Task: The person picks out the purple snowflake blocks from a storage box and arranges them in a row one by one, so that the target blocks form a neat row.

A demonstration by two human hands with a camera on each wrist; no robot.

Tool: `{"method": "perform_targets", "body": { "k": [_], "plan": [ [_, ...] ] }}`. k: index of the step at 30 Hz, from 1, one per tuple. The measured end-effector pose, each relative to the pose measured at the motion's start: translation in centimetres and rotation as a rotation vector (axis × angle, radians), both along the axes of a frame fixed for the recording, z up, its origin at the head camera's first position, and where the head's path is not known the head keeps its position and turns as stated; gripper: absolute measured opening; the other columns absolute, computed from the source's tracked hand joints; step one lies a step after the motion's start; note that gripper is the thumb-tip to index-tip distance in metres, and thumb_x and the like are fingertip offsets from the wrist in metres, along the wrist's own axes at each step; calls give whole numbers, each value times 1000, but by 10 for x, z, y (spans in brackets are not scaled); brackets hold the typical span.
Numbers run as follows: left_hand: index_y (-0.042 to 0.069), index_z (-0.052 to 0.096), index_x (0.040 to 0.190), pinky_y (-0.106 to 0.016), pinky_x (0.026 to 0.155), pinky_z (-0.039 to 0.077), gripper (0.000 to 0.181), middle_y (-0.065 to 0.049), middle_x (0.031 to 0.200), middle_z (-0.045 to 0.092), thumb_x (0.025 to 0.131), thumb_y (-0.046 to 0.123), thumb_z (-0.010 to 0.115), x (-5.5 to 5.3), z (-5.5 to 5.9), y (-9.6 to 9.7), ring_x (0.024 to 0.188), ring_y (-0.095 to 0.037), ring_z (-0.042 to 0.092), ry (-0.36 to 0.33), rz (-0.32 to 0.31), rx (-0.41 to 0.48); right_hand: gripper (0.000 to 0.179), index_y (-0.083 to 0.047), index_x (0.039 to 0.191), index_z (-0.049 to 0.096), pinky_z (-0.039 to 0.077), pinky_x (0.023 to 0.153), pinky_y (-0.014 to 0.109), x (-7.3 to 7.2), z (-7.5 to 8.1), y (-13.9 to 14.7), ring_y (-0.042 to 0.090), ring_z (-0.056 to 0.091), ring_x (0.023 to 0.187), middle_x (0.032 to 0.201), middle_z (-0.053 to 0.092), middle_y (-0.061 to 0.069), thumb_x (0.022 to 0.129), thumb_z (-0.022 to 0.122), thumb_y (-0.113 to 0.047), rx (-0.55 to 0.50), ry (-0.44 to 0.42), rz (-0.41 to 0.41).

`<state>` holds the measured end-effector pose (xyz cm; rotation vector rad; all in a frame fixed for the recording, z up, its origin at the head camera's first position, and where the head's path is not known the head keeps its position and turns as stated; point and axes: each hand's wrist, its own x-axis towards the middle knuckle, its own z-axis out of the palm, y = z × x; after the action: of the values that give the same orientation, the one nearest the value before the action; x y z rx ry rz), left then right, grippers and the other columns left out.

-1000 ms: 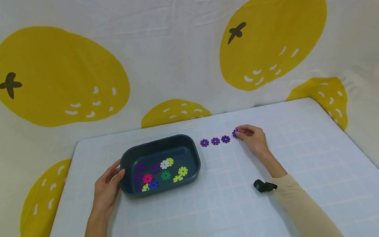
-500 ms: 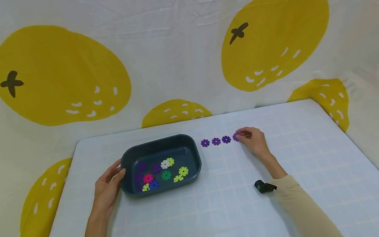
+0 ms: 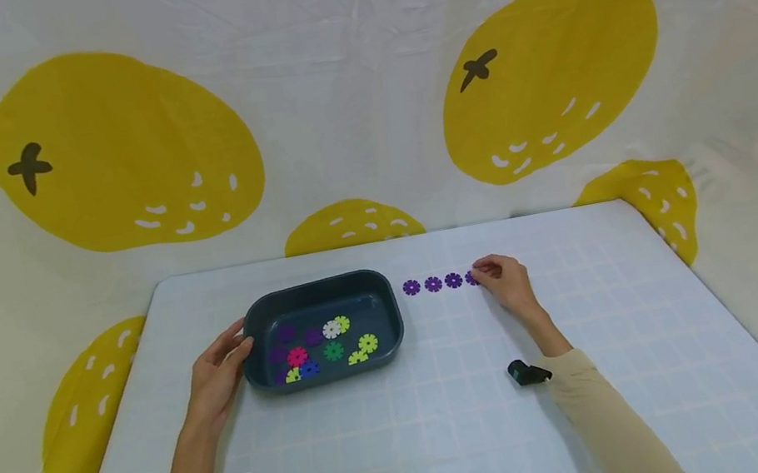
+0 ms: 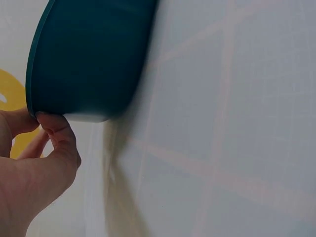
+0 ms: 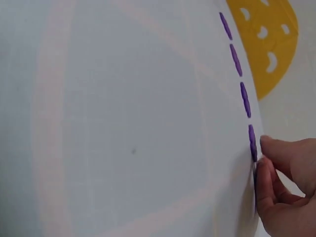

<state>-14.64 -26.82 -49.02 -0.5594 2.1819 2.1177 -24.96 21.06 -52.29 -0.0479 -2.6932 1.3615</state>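
Observation:
My left hand [image 3: 215,375] grips the left end of a dark blue-green rectangular tub [image 3: 328,376], thumb and fingers at its rim; the left wrist view shows this grip on the tub wall [image 4: 89,59] up close. At the far side of the table, my right hand [image 3: 507,286] pinches the edge of a purple interlocking snowflake disc [image 3: 470,278], partly covered by the fingertips. That disc ends a row of purple discs [image 3: 433,284] to the right of the tub. In the right wrist view, the fingertips are right at the nearest disc [image 5: 252,140], low at the tabletop.
Inside the tub lie several more discs: purple, a pink one [image 3: 297,356], a blue one [image 3: 308,368], a green one [image 3: 334,351], a white one [image 3: 331,329] and several yellow ones [image 3: 368,343]. A pale checked cloth [image 3: 417,450] covers the table. Behind hangs a fruit-printed curtain [image 3: 348,106].
My right hand has brought the purple disc slightly left and toward me, into line with the other three. The left hand and tub have stayed in place.

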Motion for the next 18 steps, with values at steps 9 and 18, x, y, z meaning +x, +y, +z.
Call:
{"method": "perform_targets", "body": {
  "k": [9, 18],
  "plan": [
    [16, 49, 154, -14, 82, 45, 59, 4, 126, 52, 100, 29, 70, 1, 1, 1, 109, -8, 48, -9, 9, -8, 23, 3, 119, 70, 52, 91, 42, 0, 19, -16, 33, 64, 101, 109, 69, 21, 103, 64, -12, -44, 61, 77],
    [18, 49, 155, -16, 83, 45, 60, 4, 127, 52, 100, 30, 70, 0, 0, 0, 108, -8, 49, -14, -3, -14, 21, 0, 118, 70, 53, 95, 42, 0, 41, -50, 29, 64, 102, 111, 69, 18, 103, 64, -13, -101, 90, 157]
  ]
}}
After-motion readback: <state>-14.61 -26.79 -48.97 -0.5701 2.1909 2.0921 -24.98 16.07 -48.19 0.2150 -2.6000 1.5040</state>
